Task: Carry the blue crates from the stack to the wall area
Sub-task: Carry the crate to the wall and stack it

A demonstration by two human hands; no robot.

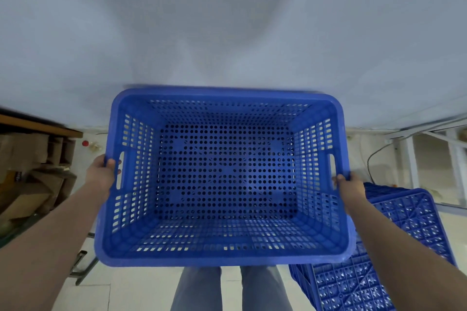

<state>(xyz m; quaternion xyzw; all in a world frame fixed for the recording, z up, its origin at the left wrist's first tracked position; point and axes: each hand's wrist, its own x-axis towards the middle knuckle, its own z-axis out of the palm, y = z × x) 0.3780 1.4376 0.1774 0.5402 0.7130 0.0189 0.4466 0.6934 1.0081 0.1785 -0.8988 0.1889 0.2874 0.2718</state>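
- Two hands hold one blue crate (225, 174) in the air, in front of the person's body and above the legs (227, 288).
- The left hand (102, 175) is closed around the left rim of the crate, just beside the handle slot; the thumb lies on top of the rim and the fingers are under it.
- The right hand (350, 188) is closed around the right rim in the same way, near the handle slot on that side.
- The crate is upright, with its open side up, and nothing lies in it. Its walls and bottom are full of small holes.
- More blue crates (394, 247) stand at the lower right, upside down, with the ribbed bottom showing; the held crate partly covers them.
- The far edge of the held crate is near a pale wall (227, 20).
- At the left, cardboard boxes (30, 179) stand under a wooden shelf (40, 126).
- At the right, a white metal frame (414, 159) stands on the light floor (121, 290).
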